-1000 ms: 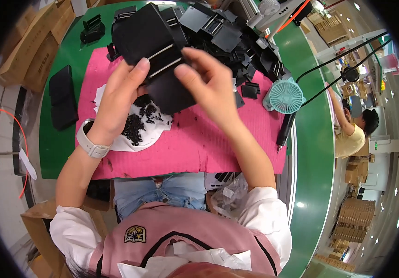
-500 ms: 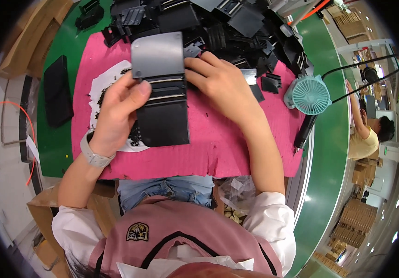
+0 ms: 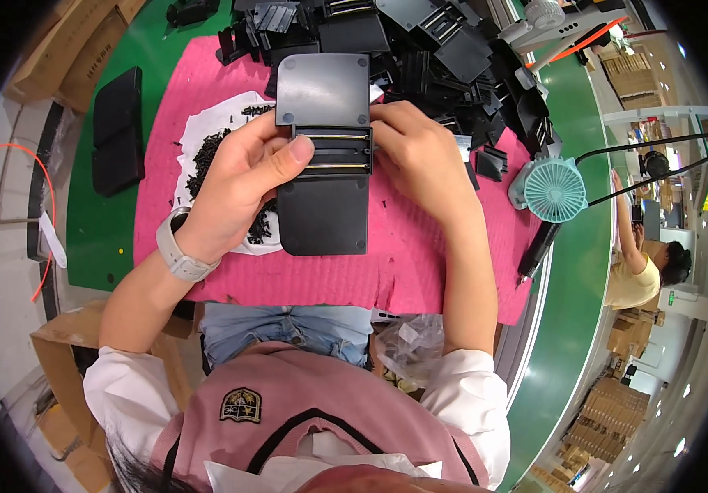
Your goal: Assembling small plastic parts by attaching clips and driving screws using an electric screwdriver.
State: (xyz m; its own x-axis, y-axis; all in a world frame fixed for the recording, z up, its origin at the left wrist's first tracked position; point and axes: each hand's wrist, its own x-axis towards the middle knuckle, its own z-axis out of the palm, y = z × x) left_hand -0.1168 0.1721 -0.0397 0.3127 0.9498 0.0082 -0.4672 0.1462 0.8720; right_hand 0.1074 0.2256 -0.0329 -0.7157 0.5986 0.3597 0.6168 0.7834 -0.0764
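Observation:
A flat black hinged plastic panel (image 3: 324,205) lies opened out on the pink mat (image 3: 420,263), with two metal rods across its middle joint. My left hand (image 3: 243,177) grips its left edge, thumb pressed on the joint. My right hand (image 3: 420,160) holds the right edge at the joint, fingers curled against it. Under my left hand a white sheet (image 3: 206,135) carries a heap of small black screws (image 3: 206,160).
A big pile of black plastic parts (image 3: 444,45) fills the mat's far side. A teal desk fan (image 3: 553,189) and a black electric screwdriver (image 3: 539,246) stand right. Two black panels (image 3: 116,131) lie left on the green table. Another person (image 3: 641,271) works at far right.
The panel has come down from in front of me and been laid flat and unfolded on the mat. Both hands have followed it and settled at its middle joint.

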